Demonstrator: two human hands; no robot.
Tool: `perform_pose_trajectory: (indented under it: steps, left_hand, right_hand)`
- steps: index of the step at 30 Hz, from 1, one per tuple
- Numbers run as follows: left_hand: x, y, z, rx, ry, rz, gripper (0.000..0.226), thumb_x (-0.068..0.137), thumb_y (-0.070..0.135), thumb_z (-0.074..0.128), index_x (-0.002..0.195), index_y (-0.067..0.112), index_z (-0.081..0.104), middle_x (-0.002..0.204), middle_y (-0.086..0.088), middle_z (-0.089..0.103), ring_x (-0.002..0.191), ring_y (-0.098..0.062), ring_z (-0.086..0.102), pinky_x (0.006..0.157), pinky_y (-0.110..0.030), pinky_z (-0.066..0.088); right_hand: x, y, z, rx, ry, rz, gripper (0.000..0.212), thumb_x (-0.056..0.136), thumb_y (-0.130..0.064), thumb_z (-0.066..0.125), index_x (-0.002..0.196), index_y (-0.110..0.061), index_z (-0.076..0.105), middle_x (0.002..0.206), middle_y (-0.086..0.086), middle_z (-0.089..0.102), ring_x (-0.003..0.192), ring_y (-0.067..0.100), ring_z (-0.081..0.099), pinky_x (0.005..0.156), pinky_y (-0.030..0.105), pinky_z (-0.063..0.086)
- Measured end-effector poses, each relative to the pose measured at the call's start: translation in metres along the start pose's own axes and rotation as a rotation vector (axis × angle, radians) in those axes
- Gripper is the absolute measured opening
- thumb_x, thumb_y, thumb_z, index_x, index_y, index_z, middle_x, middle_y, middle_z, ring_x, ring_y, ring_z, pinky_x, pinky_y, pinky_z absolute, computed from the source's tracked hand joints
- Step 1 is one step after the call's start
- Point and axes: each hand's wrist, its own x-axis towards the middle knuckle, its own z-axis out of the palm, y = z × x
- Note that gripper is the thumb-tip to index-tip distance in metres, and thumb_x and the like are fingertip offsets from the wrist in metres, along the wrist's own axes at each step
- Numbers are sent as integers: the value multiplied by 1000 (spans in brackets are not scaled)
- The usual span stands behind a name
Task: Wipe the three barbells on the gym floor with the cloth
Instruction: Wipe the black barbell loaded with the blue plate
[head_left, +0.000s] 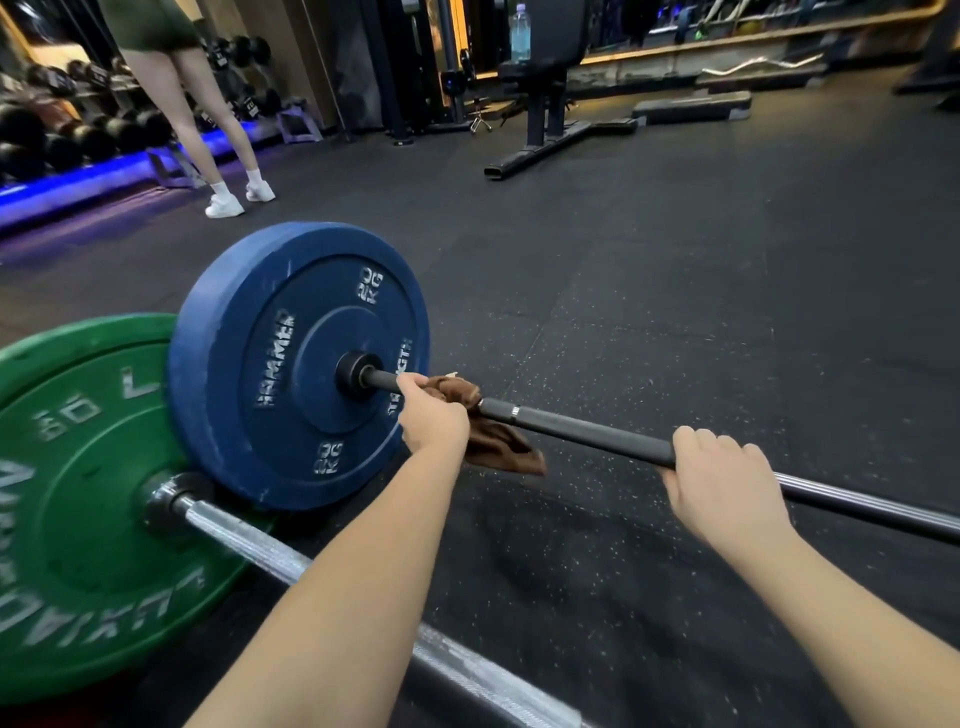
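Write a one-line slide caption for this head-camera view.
Gym cleaning: left hand holds a brown cloth on the black barbell beside its blue plate; right hand grips the bar.

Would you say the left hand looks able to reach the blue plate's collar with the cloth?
Probably yes: the left hand grips the cloth beside the collar, only bare bar between them.

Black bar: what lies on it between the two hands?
In the head view, only the brown cloth, held by the left hand, then bare black bar with a thin silver ring, up to the right hand gripping it.
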Motion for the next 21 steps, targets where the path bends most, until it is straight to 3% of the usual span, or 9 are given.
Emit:
perform_pose_trajectory:
  steps: [2, 5, 10, 12, 13, 15, 16, 18, 21]
  left_hand:
    - [16, 2, -6, 41, 29, 15, 22, 93, 6, 50, 106, 24, 48, 109, -9, 59, 92, -31, 56, 84, -39, 49]
    - [43, 4, -21, 83, 82, 25, 14, 97, 12, 51, 104, 21, 58, 113, -9, 60, 93, -30, 54, 84, -35, 44]
    - [57, -11, -40, 91, 103, 92, 22, 98, 16, 46, 110, 27, 62, 126, -16, 61, 118, -40, 58, 102, -47, 48]
    - [37, -21, -30, 112, 27, 117, 36, 101, 23, 46, 136, 30, 53, 145, -21, 48, 129, -43, 51, 107, -51, 42]
    - [24, -24, -21, 125, -23, 118, 48, 104, 29, 47, 152, 31, 40, 157, -24, 34, 136, -45, 44, 110, -51, 38]
    - [5, -24, -6, 94, -74, 85, 62, 108, 35, 44, 163, 29, 16, 167, -26, 10, 146, -45, 33, 114, -51, 33]
    - [2, -20, -1, 44, -59, 45, 62, 109, 33, 43, 164, 29, 14, 167, -26, 7, 147, -44, 31, 115, -51, 32]
    - [10, -9, 3, -26, 14, -10, 55, 109, 28, 44, 160, 31, 27, 164, -29, 18, 141, -45, 40, 112, -49, 36]
    - [35, -4, -2, -7, 102, 1, 36, 104, 18, 49, 139, 26, 54, 145, -24, 48, 123, -44, 56, 104, -46, 43]
  right_hand:
    - [0, 0, 1, -33, -19, 14, 37, 91, -39, 67, 83, -21, 36, 76, -2, 56, 69, 26, 59, 62, 36, 28]
    - [0, -2, -4, -4, -31, 37, 35, 93, -41, 64, 84, -21, 36, 78, -2, 56, 71, 26, 60, 63, 36, 28]
    - [1, -5, -6, 28, -53, 58, 45, 82, -33, 78, 79, -21, 36, 69, 0, 54, 61, 27, 56, 59, 35, 26]
    - [0, -8, -7, 17, -69, 71, 40, 85, -33, 74, 81, -22, 36, 72, -1, 55, 66, 27, 57, 61, 36, 26]
    - [0, -8, -6, 3, -75, 74, 37, 88, -34, 71, 82, -22, 36, 75, -2, 55, 69, 26, 58, 62, 36, 27]
    - [0, -7, -8, -22, -87, 91, 32, 93, -37, 63, 85, -21, 36, 79, -4, 52, 76, 24, 59, 65, 36, 28]
    - [1, -8, -10, -28, -111, 96, 30, 96, -40, 58, 87, -21, 36, 82, -5, 50, 80, 23, 60, 67, 36, 28]
    - [4, -10, -15, -24, -180, 105, 27, 101, -43, 49, 92, -22, 35, 89, -5, 51, 90, 22, 60, 71, 35, 30]
    - [9, -10, -22, 34, -259, 128, 24, 101, -44, 44, 94, -23, 36, 102, -3, 61, 97, 24, 61, 75, 37, 32]
